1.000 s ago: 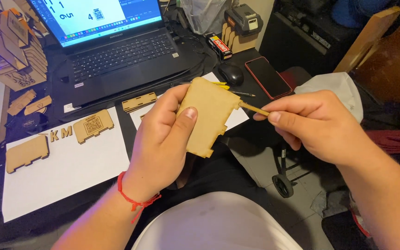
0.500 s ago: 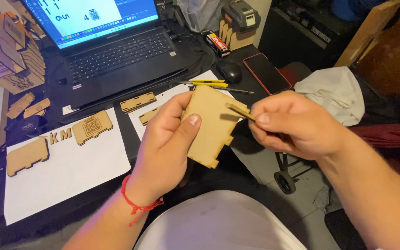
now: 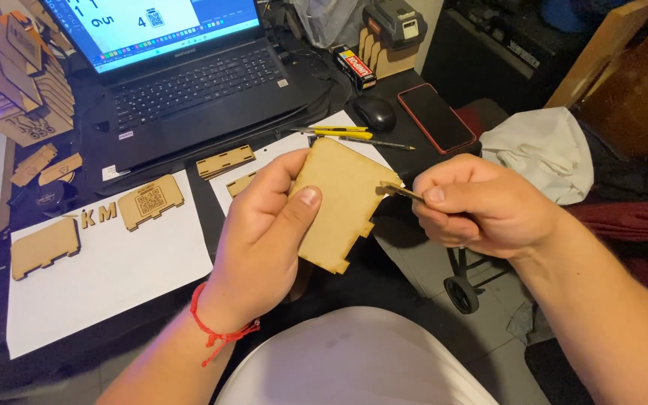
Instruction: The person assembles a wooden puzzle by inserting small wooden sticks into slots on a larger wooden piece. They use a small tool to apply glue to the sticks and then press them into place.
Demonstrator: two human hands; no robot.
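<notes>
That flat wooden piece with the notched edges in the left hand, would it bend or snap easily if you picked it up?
The thin wooden panel probably stays stiff: it juts flat past the left hand, pinched at one side only. It looks light, since thumb and fingers alone carry it. Its small edge tabs may be fragile; the right hand works there with a thin stick.

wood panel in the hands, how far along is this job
Done: cut wooden pieces lie on the white paper. In hand: the left hand holds a notched panel while the right hand presses a thin tool to its edge. Left: loose pieces look unjoined.
</notes>
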